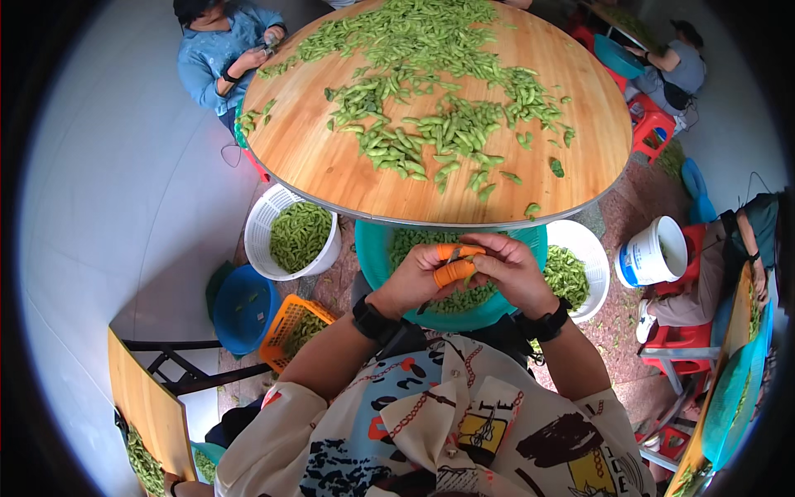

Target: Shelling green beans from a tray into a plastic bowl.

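Observation:
My left hand (413,273) wears orange finger covers (453,272) on its thumb and forefinger. A small greyish piece, too small to make out, shows between those covers. My right hand (512,264) meets the left at the fingertips, and both pinch a green edamame pod (470,277), largely hidden by the fingers. Under them sits a teal plastic basin (374,251) with shelled green beans (463,302) inside. Just beyond, the round wooden table (298,149) carries loose edamame pods (459,127), piled thickest towards the far side.
White baskets of pods stand left (258,233) and right (597,273) of the basin. A blue basin (239,310) and an orange crate (282,323) are further left. A white bucket (655,251) is at right. Other people sit around, one in a blue shirt (208,59).

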Available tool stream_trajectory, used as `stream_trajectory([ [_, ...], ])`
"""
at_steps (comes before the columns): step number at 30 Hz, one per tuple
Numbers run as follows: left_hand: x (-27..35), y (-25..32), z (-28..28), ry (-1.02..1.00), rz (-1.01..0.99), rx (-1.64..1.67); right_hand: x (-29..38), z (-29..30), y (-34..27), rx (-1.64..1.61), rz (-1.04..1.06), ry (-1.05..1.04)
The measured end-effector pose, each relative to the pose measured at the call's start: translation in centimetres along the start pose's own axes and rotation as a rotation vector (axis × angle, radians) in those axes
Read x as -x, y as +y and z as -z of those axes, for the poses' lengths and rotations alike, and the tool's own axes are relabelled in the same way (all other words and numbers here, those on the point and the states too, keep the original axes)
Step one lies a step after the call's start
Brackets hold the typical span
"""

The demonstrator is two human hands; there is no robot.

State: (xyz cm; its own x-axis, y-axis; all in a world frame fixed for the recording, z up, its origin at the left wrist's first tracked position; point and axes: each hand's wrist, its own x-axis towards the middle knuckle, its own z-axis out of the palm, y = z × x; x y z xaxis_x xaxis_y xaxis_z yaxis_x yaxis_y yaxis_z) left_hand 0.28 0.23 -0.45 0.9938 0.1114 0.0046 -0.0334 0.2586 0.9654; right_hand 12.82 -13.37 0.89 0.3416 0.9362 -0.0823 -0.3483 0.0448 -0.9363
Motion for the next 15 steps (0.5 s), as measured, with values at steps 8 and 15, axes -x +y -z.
stream_trajectory([
  [8,-0.2,-0.7,0.6,0.17,-0.182,-0.529,3.3,4.6,-1.1,0.485,-0.192,0.109],
  [15,-0.1,-1.6,2.0,0.104,-0.115,-0.997,3.9,9.5,-4.2,1.285,0.064,0.368],
])
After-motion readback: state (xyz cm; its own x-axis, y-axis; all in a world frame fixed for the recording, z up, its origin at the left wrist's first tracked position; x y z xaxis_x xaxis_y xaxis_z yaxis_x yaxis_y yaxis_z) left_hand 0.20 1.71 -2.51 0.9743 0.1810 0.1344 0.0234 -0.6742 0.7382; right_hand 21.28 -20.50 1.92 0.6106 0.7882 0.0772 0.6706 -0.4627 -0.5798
